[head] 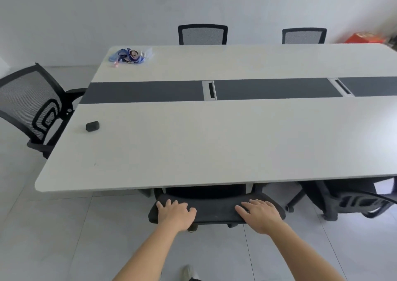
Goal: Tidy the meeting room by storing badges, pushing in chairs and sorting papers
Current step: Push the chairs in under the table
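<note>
"Black fabric, was that the chair [214, 211] you had in front of you?"

"Yes. On my feed it stood at the near long edge of the white table [193, 143], facing the table, with its back just outside the edge. The top of the back ran left to right, parallel to that edge."

"And the hands?"

"I saw both bare arms reaching forward and down. The left hand [175, 213] lay palm-down on the left end of the back, and the right hand [261, 214] on the right end, well apart. The fingers of both were stretched out and slightly spread, resting flat over the top, thumbs turned inward toward each other. Neither hand was wrapped round it, as far as I could tell."

"The badges?"

"A blue tangle of badges [131, 55] and lanyards lay at the table's far left corner. A small black object [92, 126] sat near the left end, where a second chair [32, 106] stood angled."
</note>
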Demonstrator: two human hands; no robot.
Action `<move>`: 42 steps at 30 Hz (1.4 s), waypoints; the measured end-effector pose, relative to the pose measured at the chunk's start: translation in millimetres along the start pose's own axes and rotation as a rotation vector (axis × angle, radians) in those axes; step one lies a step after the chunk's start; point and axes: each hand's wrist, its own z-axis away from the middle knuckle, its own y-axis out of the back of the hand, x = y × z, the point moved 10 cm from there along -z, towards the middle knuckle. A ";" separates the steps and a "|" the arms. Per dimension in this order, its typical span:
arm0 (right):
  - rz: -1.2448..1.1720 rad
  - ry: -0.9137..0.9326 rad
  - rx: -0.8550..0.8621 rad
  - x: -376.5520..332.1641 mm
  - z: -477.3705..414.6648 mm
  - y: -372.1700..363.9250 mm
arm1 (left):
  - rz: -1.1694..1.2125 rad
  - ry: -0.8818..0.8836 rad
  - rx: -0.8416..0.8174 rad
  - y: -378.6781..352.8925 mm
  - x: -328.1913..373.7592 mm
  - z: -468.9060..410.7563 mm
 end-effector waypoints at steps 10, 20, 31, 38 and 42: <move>-0.047 0.021 0.056 33.4 58.0 -57.2 | 0.006 0.062 0.049 -55.9 23.3 61.3; -0.082 0.110 0.197 85.1 109.4 -68.7 | 0.082 0.097 -0.016 -103.8 75.4 133.8; -0.046 0.002 0.396 137.7 195.2 -124.6 | -0.001 -0.035 -0.124 -188.7 93.9 188.8; -0.059 -0.028 0.491 122.7 224.4 -141.4 | -0.011 -0.085 -0.101 -203.7 68.2 203.0; -0.025 -0.048 0.462 107.5 241.3 -165.4 | 0.025 -0.090 -0.156 -226.9 47.7 220.3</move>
